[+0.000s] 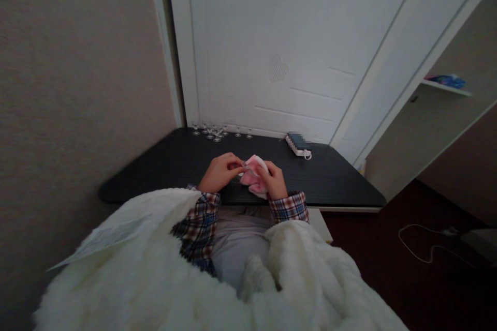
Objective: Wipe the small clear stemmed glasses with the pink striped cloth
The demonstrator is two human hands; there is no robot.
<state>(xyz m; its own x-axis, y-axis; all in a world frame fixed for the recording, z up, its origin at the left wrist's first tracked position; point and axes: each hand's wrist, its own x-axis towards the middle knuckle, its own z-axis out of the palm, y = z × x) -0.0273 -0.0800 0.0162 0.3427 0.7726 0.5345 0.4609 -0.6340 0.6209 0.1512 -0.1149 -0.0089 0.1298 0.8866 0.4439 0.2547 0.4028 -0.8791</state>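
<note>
My right hand (275, 181) grips a pink and white cloth (254, 178) over the front part of the black tabletop, its thumb pressed on the fabric. Close beside it, my left hand (223, 171) is closed in a pinch at the cloth's left edge. Between those fingers and the cloth shows part of a small clear stemmed glass (239, 177), mostly covered. Several more small clear stemmed glasses (213, 133) stand at the back left of the tabletop, apart from both hands.
The black tabletop (155, 170) meets a white panel door (252, 36) at the back and a wall at left. A white device with a dark top (298, 144) lies at the back right. A white fluffy blanket (128, 269) covers my lap. A pale cable (430, 253) lies on the floor.
</note>
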